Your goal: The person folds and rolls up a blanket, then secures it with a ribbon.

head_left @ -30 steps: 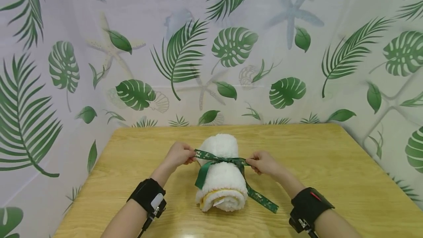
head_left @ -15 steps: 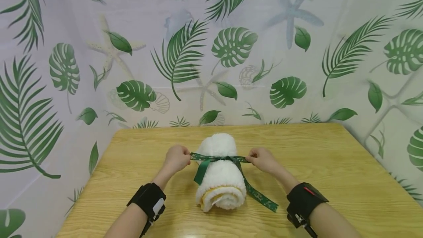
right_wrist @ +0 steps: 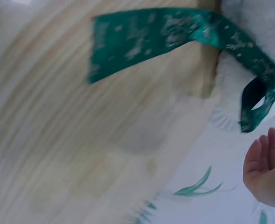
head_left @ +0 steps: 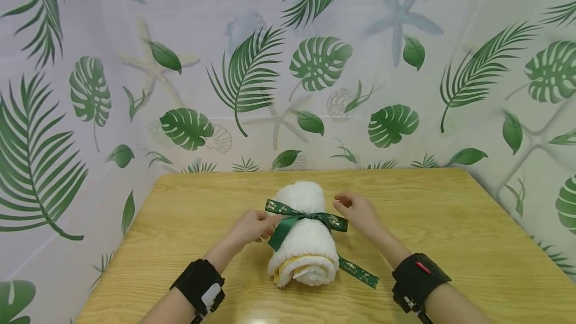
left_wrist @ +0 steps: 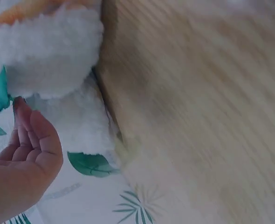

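Note:
A rolled white fleece blanket point(head_left: 306, 241) with a yellow-edged layer lies on the table, its spiral end toward me. Round its middle runs a dark green ribbon with a pale print point(head_left: 335, 221), tied in a bow with a loop to each side. One tail droops over the blanket's left side and another trails onto the table at right. My left hand point(head_left: 254, 227) is at the left tail, fingers loosely bent, fingertips right beside the ribbon in the left wrist view. My right hand point(head_left: 358, 212) hovers beyond the right loop point(right_wrist: 256, 112), fingers relaxed and apart from it.
The pale wooden table point(head_left: 418, 204) reaches back to a white backdrop point(head_left: 342, 129) printed with green leaves and starfish. Black bands point(head_left: 421, 281) with cameras and cables sit on both wrists.
Both hands have let go of the bow loops they were pulling apart. The left hand has dropped slightly toward the left tail; the right has moved up and away. The loops now stand free.

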{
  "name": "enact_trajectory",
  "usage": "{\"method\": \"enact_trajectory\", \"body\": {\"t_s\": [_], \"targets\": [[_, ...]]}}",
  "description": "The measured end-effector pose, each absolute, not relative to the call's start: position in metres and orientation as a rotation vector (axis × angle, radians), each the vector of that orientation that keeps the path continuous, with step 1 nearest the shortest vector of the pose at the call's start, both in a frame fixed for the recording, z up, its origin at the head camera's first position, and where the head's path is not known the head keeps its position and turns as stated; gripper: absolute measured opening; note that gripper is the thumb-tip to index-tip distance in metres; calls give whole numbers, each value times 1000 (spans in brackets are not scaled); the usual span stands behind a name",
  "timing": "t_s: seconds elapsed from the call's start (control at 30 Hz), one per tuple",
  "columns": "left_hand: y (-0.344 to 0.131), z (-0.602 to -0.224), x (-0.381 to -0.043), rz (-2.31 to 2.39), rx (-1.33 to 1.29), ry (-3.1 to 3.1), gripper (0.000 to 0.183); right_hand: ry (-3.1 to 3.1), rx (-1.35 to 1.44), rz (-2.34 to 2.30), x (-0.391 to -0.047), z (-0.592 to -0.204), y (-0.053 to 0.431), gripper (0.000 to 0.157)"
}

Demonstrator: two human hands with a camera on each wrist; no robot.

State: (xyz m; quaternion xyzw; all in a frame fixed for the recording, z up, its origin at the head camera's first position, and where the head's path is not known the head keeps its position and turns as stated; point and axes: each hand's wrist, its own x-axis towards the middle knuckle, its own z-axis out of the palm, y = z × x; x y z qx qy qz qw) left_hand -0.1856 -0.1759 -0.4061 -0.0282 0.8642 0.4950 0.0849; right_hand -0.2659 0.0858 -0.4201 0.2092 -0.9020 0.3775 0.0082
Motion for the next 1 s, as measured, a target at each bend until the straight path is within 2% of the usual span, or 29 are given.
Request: {"method": "enact_trajectory", "body": {"t_s": [0.3,0.43,0.67,0.9,1.0], "targets": [[-167,-406,-169,1629,32,2478,25,-2767,1145,1057,-262,-413,42,11],[-174,-404,-162,1639,46,2453,24,-2795,1155,981,-262,-414,36,8],[-192,-399,-143,1604,76,2423,33,-2792,1149,978,-261,-413,32,7],[-203,-402,-141,1496,42,2438,24,-2759,1163,988,-263,-415,30,7],[-204,-402,-150,1353,-6,2565,21,-2755,1121,1057,-264,-418,34,13]]}}
